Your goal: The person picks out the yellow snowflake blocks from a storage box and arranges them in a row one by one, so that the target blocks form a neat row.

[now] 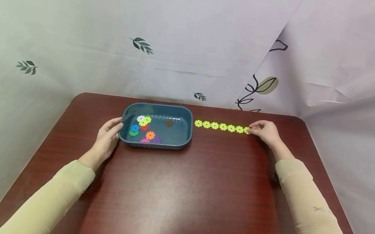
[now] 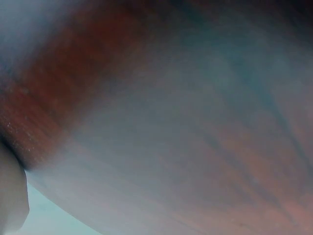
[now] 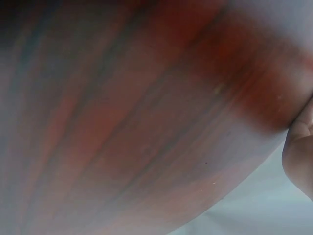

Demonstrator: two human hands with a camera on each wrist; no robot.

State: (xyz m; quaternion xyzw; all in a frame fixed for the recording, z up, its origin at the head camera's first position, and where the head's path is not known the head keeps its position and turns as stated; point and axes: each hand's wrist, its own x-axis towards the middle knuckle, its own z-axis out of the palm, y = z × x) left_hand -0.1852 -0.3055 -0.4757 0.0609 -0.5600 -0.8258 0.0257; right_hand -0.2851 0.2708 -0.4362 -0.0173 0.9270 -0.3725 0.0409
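Observation:
My left hand (image 1: pixel 106 138) holds the left end of a dark blue rectangular tray (image 1: pixel 155 146), its thumb by the rim. In the tray lie several notched plastic discs, among them an orange disc (image 1: pixel 150 135), a blue disc (image 1: pixel 135 127) and a brown disc (image 1: pixel 169 122). To the tray's right runs a straight row of several yellow-green notched discs (image 1: pixel 223 127). At the row's right end my right hand (image 1: pixel 265 131) pinches the last yellow-green disc (image 1: pixel 246 130), partly hidden by its fingertips. Both wrist views are mostly blurred; only a bit of each hand shows at the edge.
The dark red wood-grain table (image 1: pixel 183 188) spreads under everything, with rounded far corners. Behind it hangs a pale cloth (image 1: pixel 179 41) with leaf prints, which also closes in both sides.

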